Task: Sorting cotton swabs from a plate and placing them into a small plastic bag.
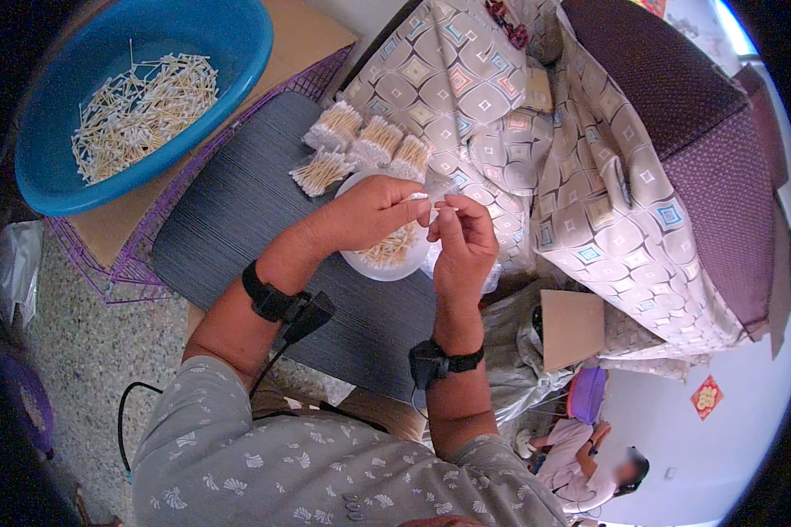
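nearest, a grey shirt with pale leaf-like prints spreads across the lower edge, and two bare forearms reach up from its sleeves, each wearing a black wristband, the left one and the right one. under the arms lies a table with a dark grey, ribbed top.

the left hand has its thumb and index finger pressed together at the tips. the right hand pinches with thumb and forefinger just beside it, its other fingers curled. a small white thing shows between the fingertips of both; it is too small to tell what it is.

directly beneath the hands stands a white bowl, partly hidden by them, with loose cotton swabs inside. clear plastic shows beside the right hand. just past the bowl, bundles of swabs sit close together on the table.

farther to the left, a blue basin holds a big heap of loose swabs and rests on cardboard above a purple wire frame. beyond the bundles drapes a patterned cloth. far to the right, another person sits near a purple tub.
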Motion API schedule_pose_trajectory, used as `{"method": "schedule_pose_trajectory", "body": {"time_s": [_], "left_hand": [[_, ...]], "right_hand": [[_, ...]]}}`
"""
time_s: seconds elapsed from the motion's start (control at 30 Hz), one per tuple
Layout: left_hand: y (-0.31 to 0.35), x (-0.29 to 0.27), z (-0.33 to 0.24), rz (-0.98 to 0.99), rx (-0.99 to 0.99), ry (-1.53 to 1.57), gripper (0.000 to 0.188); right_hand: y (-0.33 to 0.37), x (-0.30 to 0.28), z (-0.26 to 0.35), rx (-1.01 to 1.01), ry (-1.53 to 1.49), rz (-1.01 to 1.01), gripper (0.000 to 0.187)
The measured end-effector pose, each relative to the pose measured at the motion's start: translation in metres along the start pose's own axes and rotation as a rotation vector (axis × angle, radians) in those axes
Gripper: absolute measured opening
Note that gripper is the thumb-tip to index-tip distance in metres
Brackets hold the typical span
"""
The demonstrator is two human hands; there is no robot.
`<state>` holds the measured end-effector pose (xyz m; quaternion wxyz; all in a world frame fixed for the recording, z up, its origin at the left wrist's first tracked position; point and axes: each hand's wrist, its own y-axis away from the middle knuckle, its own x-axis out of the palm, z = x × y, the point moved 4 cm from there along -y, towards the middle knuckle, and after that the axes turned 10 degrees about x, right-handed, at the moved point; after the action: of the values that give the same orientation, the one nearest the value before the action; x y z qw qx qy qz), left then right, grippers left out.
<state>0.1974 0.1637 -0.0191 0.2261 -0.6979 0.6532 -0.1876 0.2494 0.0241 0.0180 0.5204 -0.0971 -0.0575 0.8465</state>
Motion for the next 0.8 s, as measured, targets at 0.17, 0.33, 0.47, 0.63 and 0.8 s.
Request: {"method": "schedule_pose_trajectory", "body": {"time_s": [0.17, 0.33, 0.47, 0.63, 0.8], "left_hand": [[-0.001, 0.004, -0.001, -0.016, -0.021, 0.055, 0.029], [-0.002, 0.003, -0.010, -0.006, -0.018, 0.084, 0.026], [-0.002, 0.003, -0.004, -0.019, 0.005, 0.021, 0.025], [-0.001, 0.002, 0.003, -0.073, -0.077, 0.092, 0.023], [-0.003, -0.003, 0.003, -0.237, -0.025, 0.166, 0.019]], "right_hand": [[-0.001, -0.004, -0.005, 0.000, 0.081, 0.023, 0.016], [-0.002, -0.002, -0.002, -0.103, 0.214, 0.046, 0.019], [-0.002, 0.000, -0.002, -0.154, 0.242, 0.080, 0.021], [0.002, 0.006, 0.002, -0.069, 0.196, 0.079, 0.027], [-0.005, -0.003, -0.021, 0.002, 0.375, 0.102, 0.025]]}}
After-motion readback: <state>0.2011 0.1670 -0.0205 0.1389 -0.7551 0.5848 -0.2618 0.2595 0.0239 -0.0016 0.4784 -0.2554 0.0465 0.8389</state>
